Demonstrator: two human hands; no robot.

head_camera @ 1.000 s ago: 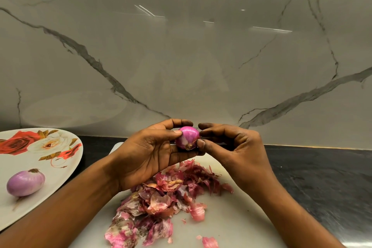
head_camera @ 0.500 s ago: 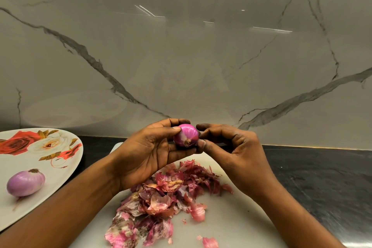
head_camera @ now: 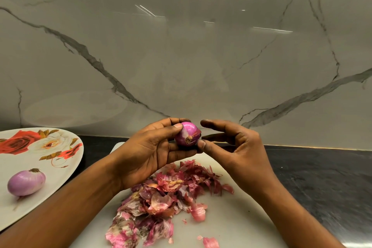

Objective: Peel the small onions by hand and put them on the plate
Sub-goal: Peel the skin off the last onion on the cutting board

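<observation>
Your left hand [head_camera: 153,151] grips the small glossy purple onion [head_camera: 188,134]; your right hand [head_camera: 237,147], fingers loose, touches it by thumb. Catch skin near the root.

No writing, label, brand, number or sign can be read anywhere in view (the plate [head_camera: 58,179] bears only a painted rose pattern, no lettering).
</observation>
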